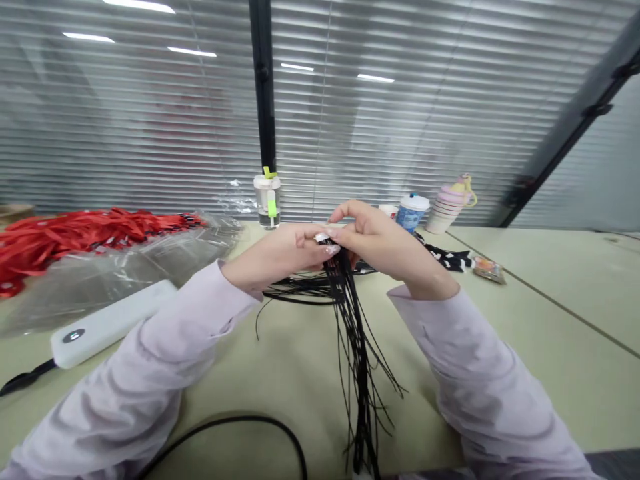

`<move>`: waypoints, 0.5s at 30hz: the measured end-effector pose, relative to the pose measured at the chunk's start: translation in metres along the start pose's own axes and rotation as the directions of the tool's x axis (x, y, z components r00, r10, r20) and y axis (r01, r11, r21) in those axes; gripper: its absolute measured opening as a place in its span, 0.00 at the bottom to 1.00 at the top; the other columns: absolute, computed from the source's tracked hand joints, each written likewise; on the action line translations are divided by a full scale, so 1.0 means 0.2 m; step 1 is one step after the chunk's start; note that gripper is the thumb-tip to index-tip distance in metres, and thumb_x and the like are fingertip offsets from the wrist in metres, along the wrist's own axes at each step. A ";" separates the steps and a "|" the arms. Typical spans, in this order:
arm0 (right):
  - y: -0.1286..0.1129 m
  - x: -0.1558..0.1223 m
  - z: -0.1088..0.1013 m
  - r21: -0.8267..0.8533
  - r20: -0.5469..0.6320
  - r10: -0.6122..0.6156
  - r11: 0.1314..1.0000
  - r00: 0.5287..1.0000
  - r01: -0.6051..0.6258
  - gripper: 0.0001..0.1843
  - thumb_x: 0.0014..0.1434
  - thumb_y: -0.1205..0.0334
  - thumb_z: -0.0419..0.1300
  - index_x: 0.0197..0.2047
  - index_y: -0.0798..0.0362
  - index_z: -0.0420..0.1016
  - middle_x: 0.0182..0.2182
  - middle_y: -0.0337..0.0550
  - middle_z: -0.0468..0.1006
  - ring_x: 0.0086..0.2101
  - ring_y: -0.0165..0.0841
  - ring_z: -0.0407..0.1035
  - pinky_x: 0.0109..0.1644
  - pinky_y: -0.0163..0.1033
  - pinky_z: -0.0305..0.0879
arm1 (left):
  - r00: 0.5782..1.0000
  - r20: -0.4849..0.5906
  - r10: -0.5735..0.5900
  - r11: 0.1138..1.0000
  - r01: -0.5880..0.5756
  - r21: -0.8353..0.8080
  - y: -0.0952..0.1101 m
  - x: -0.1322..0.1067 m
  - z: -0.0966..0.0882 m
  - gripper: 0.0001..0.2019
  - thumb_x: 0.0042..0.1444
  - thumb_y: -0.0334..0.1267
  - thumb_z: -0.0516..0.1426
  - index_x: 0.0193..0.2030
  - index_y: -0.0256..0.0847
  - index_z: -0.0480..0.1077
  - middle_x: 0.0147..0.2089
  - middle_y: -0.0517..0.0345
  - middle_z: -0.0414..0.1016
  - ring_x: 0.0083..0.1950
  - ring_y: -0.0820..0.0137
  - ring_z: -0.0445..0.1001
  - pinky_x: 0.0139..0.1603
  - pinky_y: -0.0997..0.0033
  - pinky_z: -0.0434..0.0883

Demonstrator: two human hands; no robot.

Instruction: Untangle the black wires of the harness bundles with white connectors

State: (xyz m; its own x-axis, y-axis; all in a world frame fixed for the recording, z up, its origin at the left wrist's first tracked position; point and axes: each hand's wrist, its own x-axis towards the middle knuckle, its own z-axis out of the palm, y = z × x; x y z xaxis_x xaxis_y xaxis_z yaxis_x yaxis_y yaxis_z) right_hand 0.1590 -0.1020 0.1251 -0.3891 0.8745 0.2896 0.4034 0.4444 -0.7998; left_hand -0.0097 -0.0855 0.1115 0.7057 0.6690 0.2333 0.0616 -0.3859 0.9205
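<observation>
A bundle of thin black cords (pixel 359 353) hangs down from between my two hands toward the table's front edge. My left hand (pixel 280 257) is closed on its upper end, with the thumb lying across the cords. From the other side, the fingers of my right hand (pixel 383 243) pinch the same end. A small white piece (pixel 323 237) sits at the top of the bundle, between the fingertips; its kind is too small to tell. More black cords (pixel 300 287) lie in a loose loop on the table behind and below my hands.
Red ribbons (pixel 100 237) lie on clear plastic bags (pixel 140 267) at the left, near a white power bank (pixel 113 325). A clear bottle (pixel 267 200), a blue cup (pixel 413 212) and a pink-lidded tumbler (pixel 447 208) stand behind. A black cable (pixel 240 419) curves in front.
</observation>
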 end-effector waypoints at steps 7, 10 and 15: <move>0.03 0.02 -0.01 0.250 0.168 0.100 0.958 0.981 -0.141 0.14 0.56 0.51 0.55 0.40 0.50 0.58 0.28 0.37 0.72 0.27 0.27 0.70 0.31 0.35 0.69 | 0.968 -0.253 -0.011 0.960 0.081 0.268 0.05 -0.04 -0.05 0.09 0.51 0.41 0.56 0.33 0.36 0.72 0.28 0.57 0.74 0.29 0.74 0.71 0.28 0.77 0.68; 0.09 0.00 -0.02 0.206 0.215 0.093 0.969 0.972 -0.139 0.13 0.56 0.53 0.55 0.39 0.52 0.61 0.32 0.40 0.73 0.31 0.27 0.71 0.36 0.36 0.69 | 0.926 -0.378 -0.001 0.969 0.094 0.228 0.04 -0.05 -0.10 0.11 0.50 0.42 0.57 0.35 0.37 0.70 0.31 0.57 0.72 0.31 0.74 0.72 0.31 0.75 0.71; 0.26 -0.04 0.07 0.228 0.439 -0.018 0.969 0.898 -0.092 0.14 0.54 0.66 0.55 0.45 0.57 0.65 0.41 0.43 0.71 0.40 0.26 0.67 0.46 0.36 0.64 | 0.919 -0.394 -0.018 0.997 0.047 0.065 0.00 -0.04 -0.18 0.11 0.49 0.42 0.59 0.33 0.35 0.67 0.29 0.60 0.69 0.30 0.79 0.70 0.33 0.78 0.71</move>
State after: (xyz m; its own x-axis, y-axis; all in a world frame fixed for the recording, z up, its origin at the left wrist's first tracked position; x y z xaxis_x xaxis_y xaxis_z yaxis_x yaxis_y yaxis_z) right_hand 0.1722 -0.0880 0.0734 -0.7207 0.6919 0.0437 0.2377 0.3059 -0.9219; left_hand -0.0413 -0.0687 0.1217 0.3694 0.8718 0.3216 0.1401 -0.3943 0.9082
